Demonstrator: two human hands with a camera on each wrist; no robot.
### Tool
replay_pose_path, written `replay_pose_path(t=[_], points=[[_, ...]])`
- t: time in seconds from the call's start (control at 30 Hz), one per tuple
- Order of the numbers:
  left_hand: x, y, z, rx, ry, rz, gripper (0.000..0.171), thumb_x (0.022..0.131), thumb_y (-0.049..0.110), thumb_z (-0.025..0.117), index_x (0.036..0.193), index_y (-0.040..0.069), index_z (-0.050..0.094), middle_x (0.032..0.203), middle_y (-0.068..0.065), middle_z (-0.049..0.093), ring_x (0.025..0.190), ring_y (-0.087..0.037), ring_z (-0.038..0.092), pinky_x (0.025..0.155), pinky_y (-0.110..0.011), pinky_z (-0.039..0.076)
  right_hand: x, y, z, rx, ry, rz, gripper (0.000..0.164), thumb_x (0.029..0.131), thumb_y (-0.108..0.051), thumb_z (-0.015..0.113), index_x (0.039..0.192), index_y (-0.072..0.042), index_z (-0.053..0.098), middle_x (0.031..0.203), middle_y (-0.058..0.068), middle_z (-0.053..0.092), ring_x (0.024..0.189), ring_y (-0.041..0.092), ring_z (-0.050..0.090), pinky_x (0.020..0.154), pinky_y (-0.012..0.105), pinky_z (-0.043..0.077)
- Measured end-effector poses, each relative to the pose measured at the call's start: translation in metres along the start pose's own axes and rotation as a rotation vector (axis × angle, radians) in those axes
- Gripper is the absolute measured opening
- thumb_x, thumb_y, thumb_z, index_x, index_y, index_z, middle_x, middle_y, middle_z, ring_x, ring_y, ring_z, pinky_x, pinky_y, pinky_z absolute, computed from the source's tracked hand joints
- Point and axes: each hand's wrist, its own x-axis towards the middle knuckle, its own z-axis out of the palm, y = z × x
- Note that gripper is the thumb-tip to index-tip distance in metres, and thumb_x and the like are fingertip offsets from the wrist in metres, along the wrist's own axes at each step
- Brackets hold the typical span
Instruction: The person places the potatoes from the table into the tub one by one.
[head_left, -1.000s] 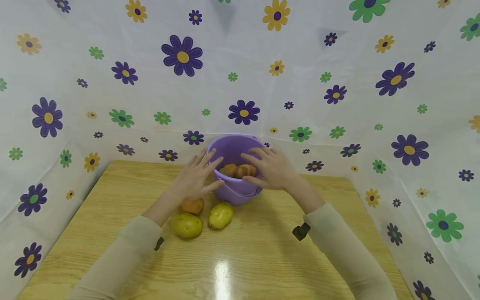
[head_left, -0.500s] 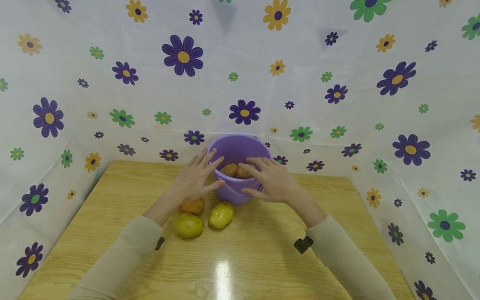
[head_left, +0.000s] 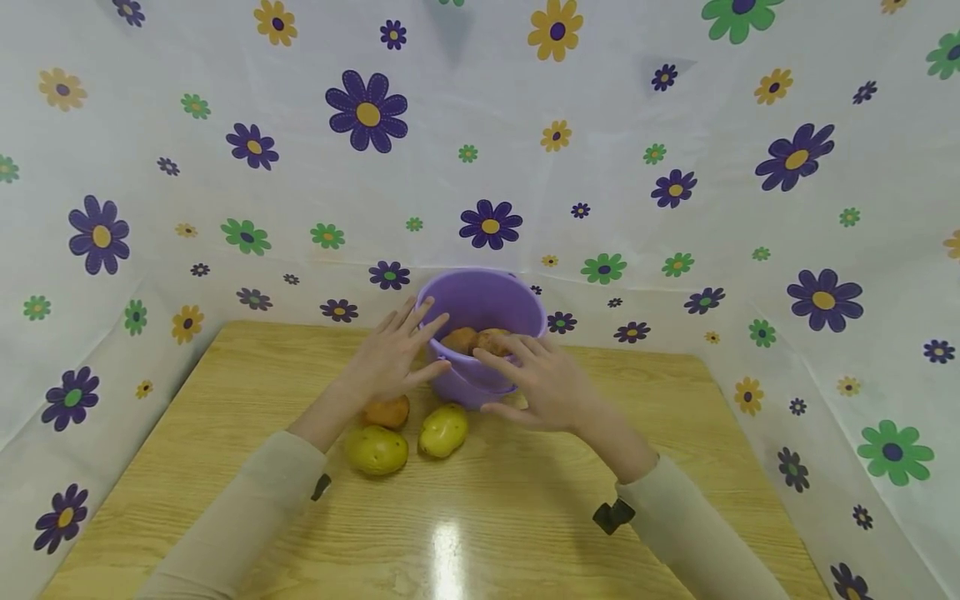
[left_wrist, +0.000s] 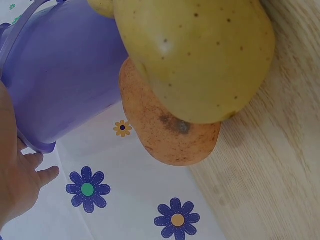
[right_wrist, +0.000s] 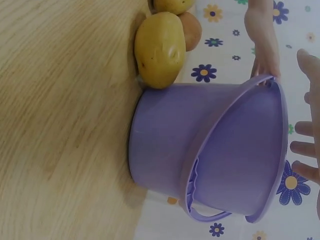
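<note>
A purple bucket (head_left: 467, 388) stands upright at the table's back, with brown potatoes (head_left: 459, 340) inside. My left hand (head_left: 381, 360), fingers spread, is at the bucket's left rim; the right wrist view shows its fingertips (right_wrist: 265, 70) right at that rim. In front of the bucket's right side, my right hand (head_left: 553, 382) hovers with loosely extended fingers and holds nothing. Its fingers overlap the rim in the head view but appear apart from it in the right wrist view. The bucket's handle (right_wrist: 207, 127) hangs down across the front.
Two yellow potatoes (head_left: 442, 431) and one brown potato (head_left: 387, 412) lie on the wooden table (head_left: 540, 517), left of and in front of the bucket. A flower-printed white sheet (head_left: 615, 225) encloses the back and sides, close behind the bucket.
My right hand has drawn back from the bucket's right rim, toward me and lower. The left hand stays at the left rim, and the bucket and potatoes keep their places.
</note>
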Motion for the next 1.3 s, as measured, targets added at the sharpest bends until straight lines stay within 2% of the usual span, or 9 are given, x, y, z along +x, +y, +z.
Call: replay_pose_path(t=[0.13,0.33,0.4,0.57,0.77,1.07,1.3], points=[[0.0,-0.001,0.0,0.005,0.007,0.003,0.078,0.105,0.06,0.05,0.168,0.019,0.028,0.178,-0.017,0.016,0.165,-0.044,0.014,0.133,-0.061,0.021,-0.004,-0.004,0.0,0.003,0.013,-0.022,0.075,0.105,-0.072,0.036,0.15,-0.016,0.059,0.148,0.014,0.063,0.128,0.036,0.066,0.108,0.057,0.057],[0.001,-0.001,0.001,0.005,0.007,0.002,0.078,0.105,0.06,0.05,0.168,0.019,0.029,0.178,-0.018,0.017,0.165,-0.044,0.013,0.133,-0.062,0.021,-0.012,-0.011,0.0,-0.019,0.013,-0.045,0.074,0.098,-0.069,0.058,0.15,-0.017,0.059,0.146,0.016,0.063,0.127,0.034,0.066,0.106,0.054,0.059],[0.001,-0.001,0.001,0.007,0.006,0.001,0.078,0.105,0.06,0.05,0.168,0.019,0.029,0.178,-0.018,0.018,0.165,-0.045,0.013,0.133,-0.062,0.021,-0.014,-0.014,0.002,-0.031,0.008,-0.051,0.075,0.097,-0.07,0.058,0.15,-0.017,0.058,0.146,0.015,0.063,0.129,0.034,0.065,0.106,0.054,0.059],[0.001,-0.001,0.001,0.011,0.006,0.001,0.078,0.105,0.06,0.051,0.168,0.019,0.029,0.177,-0.018,0.018,0.165,-0.045,0.015,0.133,-0.062,0.021,-0.019,-0.023,0.006,-0.071,0.019,-0.071,0.073,0.1,-0.072,0.049,0.149,-0.019,0.059,0.144,0.013,0.064,0.129,0.031,0.064,0.105,0.05,0.06],[0.0,-0.001,0.001,0.012,0.01,0.002,0.078,0.105,0.059,0.051,0.168,0.019,0.029,0.177,-0.018,0.019,0.165,-0.045,0.016,0.133,-0.062,0.022,-0.023,-0.037,0.014,-0.082,0.039,-0.125,0.076,0.093,-0.07,0.061,0.148,-0.017,0.061,0.143,0.014,0.066,0.13,0.032,0.064,0.107,0.048,0.059],[0.0,0.001,0.001,0.009,0.011,-0.005,0.079,0.105,0.06,0.051,0.168,0.018,0.029,0.178,-0.017,0.018,0.165,-0.044,0.013,0.133,-0.061,0.021,-0.03,-0.058,0.029,-0.071,-0.026,-0.151,0.082,0.086,-0.068,0.071,0.148,-0.017,0.06,0.146,0.014,0.065,0.133,0.032,0.063,0.113,0.048,0.055],[-0.001,0.001,0.001,-0.003,0.011,-0.006,0.079,0.105,0.06,0.05,0.168,0.018,0.028,0.178,-0.018,0.018,0.166,-0.042,0.01,0.134,-0.061,0.02,-0.035,-0.068,0.049,-0.065,-0.075,-0.168,0.078,0.092,-0.072,0.062,0.15,-0.02,0.058,0.149,0.011,0.063,0.135,0.029,0.062,0.116,0.044,0.053]])
